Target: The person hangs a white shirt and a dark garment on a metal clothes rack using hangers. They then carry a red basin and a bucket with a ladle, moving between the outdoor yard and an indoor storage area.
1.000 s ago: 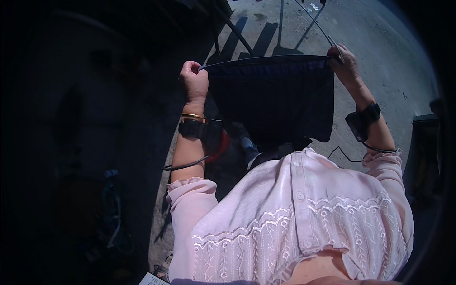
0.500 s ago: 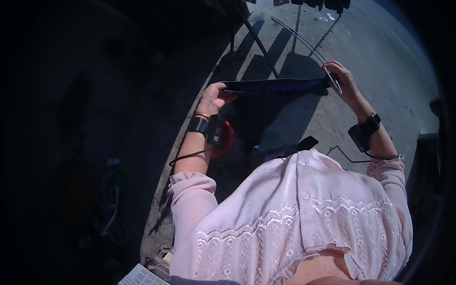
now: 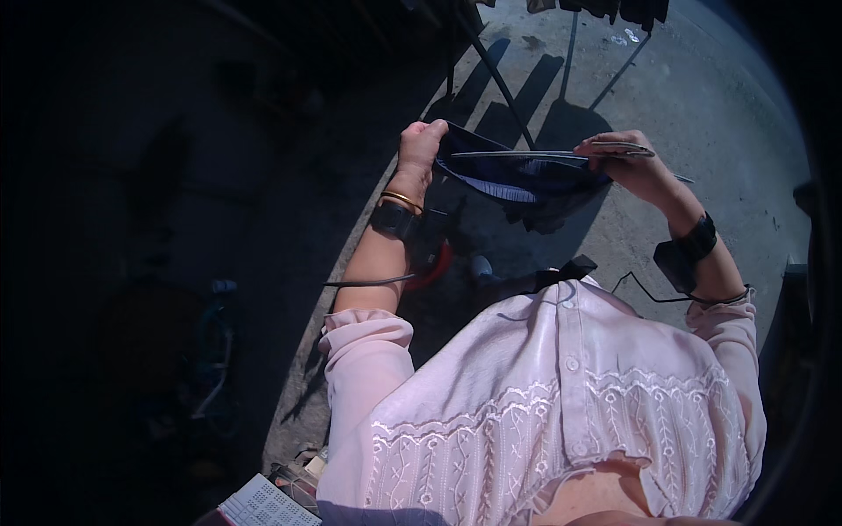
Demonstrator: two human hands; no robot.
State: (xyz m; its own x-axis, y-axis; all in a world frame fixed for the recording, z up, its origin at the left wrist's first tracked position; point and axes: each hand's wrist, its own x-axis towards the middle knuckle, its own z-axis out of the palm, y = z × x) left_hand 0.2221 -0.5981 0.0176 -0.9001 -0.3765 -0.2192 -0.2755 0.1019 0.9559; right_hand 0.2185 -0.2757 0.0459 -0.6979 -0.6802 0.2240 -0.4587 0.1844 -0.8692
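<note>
A dark blue garment [image 3: 561, 186], maybe trousers or a skirt, hangs between my hands with its upper opening spread and a paler striped inside showing. My left hand [image 3: 421, 151] is closed on the left end of its top edge. My right hand [image 3: 624, 162] is closed round a thin pale clothes hanger [image 3: 517, 155] at the garment's right end. The hanger's long bar lies level across the opening, its left tip near the left side. Whether my right fingers also pinch the cloth is hidden.
Dark clothes [image 3: 614, 10] hang from a rack at the top, with a slanting pole [image 3: 498, 74] beside them. A red basin [image 3: 431, 267] stands below my left forearm. A white printed sheet [image 3: 270, 504] lies at the lower left. Deep shadow covers the left.
The hanger has swung from pointing up and away to lying across the garment. The garment's opening has widened. My left hand has risen and moved right.
</note>
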